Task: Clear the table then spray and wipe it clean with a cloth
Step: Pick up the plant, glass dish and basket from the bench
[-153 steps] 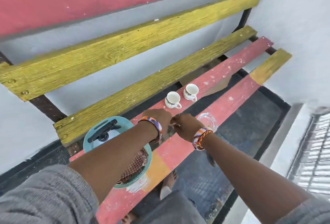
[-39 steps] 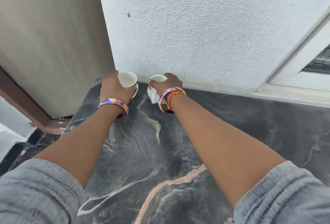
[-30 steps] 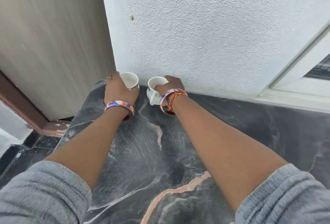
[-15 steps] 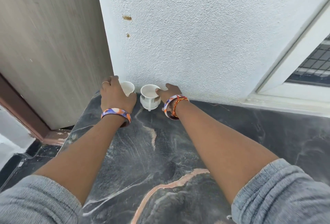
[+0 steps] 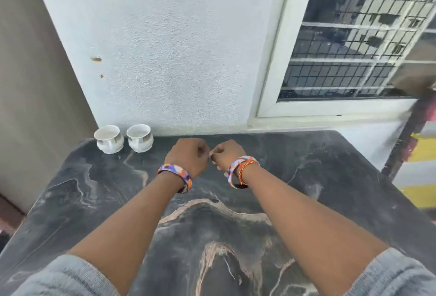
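Our left hand [image 5: 188,155] and right hand [image 5: 225,156] hang loosely curled, holding nothing. The left cup [image 5: 109,139] sits by the counter [image 5: 306,177]'s far-left corner, so we could knock it off with a careless swing.

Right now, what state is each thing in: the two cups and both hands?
Left cup: upright on the dark stone slab, by the wall, not held.
Right cup: upright beside it, not touching it, not held.
Left hand: fingers loosely curled, holding nothing.
Right hand: fingers loosely curled, holding nothing.
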Tool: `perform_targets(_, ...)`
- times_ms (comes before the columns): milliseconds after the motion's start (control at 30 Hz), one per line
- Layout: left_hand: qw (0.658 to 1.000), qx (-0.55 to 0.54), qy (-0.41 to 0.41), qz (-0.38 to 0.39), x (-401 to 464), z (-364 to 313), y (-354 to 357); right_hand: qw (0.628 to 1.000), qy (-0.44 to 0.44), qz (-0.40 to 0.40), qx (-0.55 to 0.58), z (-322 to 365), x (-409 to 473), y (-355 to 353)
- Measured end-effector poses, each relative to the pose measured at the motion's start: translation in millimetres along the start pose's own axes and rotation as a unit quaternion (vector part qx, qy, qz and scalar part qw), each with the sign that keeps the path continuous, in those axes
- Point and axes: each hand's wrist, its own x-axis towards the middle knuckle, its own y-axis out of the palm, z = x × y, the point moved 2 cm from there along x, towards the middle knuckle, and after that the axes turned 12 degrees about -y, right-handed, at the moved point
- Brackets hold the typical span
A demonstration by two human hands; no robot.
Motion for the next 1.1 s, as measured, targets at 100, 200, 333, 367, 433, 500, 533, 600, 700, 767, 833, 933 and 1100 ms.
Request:
perform_targets(100, 0.999, 0.003, 0.044, 0.013, -19.0, -60.2, 26.0, 1.000, -0.002, -0.027, -0.011, -34.1, -42.7, -54.4)
perform_targets(200, 0.995, 0.006, 0.096, 0.030, -47.6, -130.1, 63.8, 0.998, 0.007, -0.061, -0.028, -75.1, -91.7, -113.1)
perform_targets(333, 0.987, -0.003, 0.150, 0.057, -106.2, -229.8, 129.2, 0.993, 0.038, -0.094, -0.061, -141.2, -178.1, -196.1)
perform_targets(367, 0.982, -0.003, 0.174, 0.070, -123.7, -258.6, 148.8, 0.990, 0.048, -0.107, -0.074, -161.5, -203.7, -219.3)
perform_targets(433, 0.971, 0.003, 0.219, 0.095, -157.5, -312.7, 182.4, 0.982, 0.069, -0.133, -0.113, -199.3, -249.3, -261.1)
perform_targets(500, 0.959, 0.004, 0.255, 0.120, -185.5, -359.9, 209.5, 0.971, 0.094, -0.144, -0.164, -229.4, -287.0, -298.1)
perform_targets(533, 0.952, 0.004, 0.276, 0.131, -200.8, -385.3, 223.2, 0.965, 0.110, -0.148, -0.185, -244.5, -307.5, -317.7)
perform_targets(600, 0.937, -0.002, 0.317, 0.148, -230.9, -432.6, 248.7, 0.956, 0.135, -0.166, -0.199, -273.3, -347.3, -354.9)
perform_targets(700, 0.917, 0.013, 0.352, 0.184, -267.3, -488.1, 285.1, 0.949, 0.167, -0.196, -0.184, -312.6, -398.4, -396.1)
perform_targets(767, 0.904, 0.023, 0.374, 0.205, -284.2, -521.2, 314.0, 0.945, 0.188, -0.207, -0.172, -343.0, -425.1, -418.3)
perform_targets(833, 0.893, 0.026, 0.390, 0.222, -295.0, -546.5, 342.1, 0.939, 0.207, -0.225, -0.158, -370.7, -445.7, -434.0)
perform_targets(933, 0.881, 0.032, 0.406, 0.239, -307.7, -586.7, 389.3, 0.924, 0.255, -0.250, -0.133, -417.3, -470.8, -461.3)
perform_targets(1100, 0.863, 0.052, 0.422, 0.271, -316.5, -660.5, 467.8, 0.913, 0.298, -0.264, -0.091, -489.8, -489.7, -515.2)
